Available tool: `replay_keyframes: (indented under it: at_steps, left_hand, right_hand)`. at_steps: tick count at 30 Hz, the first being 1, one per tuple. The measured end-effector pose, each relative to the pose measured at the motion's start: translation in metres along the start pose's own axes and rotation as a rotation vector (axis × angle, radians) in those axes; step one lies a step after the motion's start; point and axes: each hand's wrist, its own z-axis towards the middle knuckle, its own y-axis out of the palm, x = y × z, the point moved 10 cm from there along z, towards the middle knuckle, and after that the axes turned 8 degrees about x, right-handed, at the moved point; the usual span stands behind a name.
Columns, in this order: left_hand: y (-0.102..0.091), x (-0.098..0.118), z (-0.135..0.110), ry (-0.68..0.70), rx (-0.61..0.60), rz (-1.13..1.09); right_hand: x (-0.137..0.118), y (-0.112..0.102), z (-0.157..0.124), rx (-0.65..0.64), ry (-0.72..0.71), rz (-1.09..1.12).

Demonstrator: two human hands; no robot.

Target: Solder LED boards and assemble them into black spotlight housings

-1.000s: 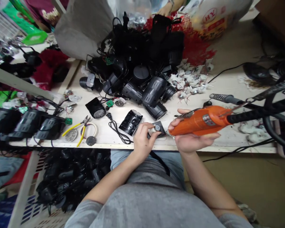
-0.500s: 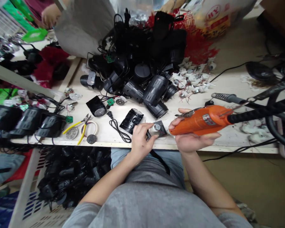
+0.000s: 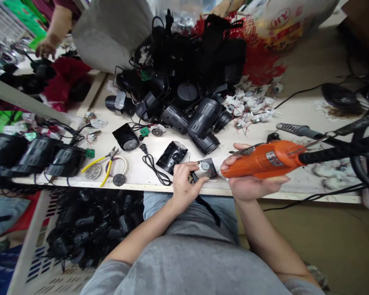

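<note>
Clenching a bright orange handheld electric tool [image 3: 264, 160] in my right grip [image 3: 249, 184], I am holding its thin metal tip just beside a flat black plate [image 3: 211, 169] carrying a round silver part [image 3: 204, 166]. My left grip [image 3: 184, 182] is pinching that plate at the front edge of the pale surface [image 3: 295, 102]. Working on the silver part looks like the step in hand, and it seems to be calling for a steady tip. Black ribbed lamp housings [image 3: 203, 116] are heaping beyond, with yellow-handled pliers [image 3: 103, 166] lying off to the left.

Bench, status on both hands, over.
Left hand holding black plate with round silver part. Right hand holding orange soldering gun, tip near plate. Black cord beside left hand.
</note>
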Motion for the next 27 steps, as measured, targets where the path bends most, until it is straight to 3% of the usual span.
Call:
replay_keyframes:
  at_steps: [7,12,22,27]
  left_hand:
    - [0.014,-0.001,0.005,-0.018,-0.17,0.056]
    - [0.015,-0.001,0.012,-0.025,-0.136,-0.027]
    - [0.015,-0.004,0.008,-0.006,-0.129,-0.023]
    - [0.014,-0.003,0.009,0.038,-0.119,-0.02]
  right_hand:
    - [-0.003,-0.002,0.0,0.019,-0.001,0.0]
    - [-0.005,0.005,0.0,-0.034,0.017,-0.008]
    - [-0.018,0.001,0.011,0.033,-0.067,-0.043]
    - [-0.039,0.004,0.022,0.004,-0.084,0.011]
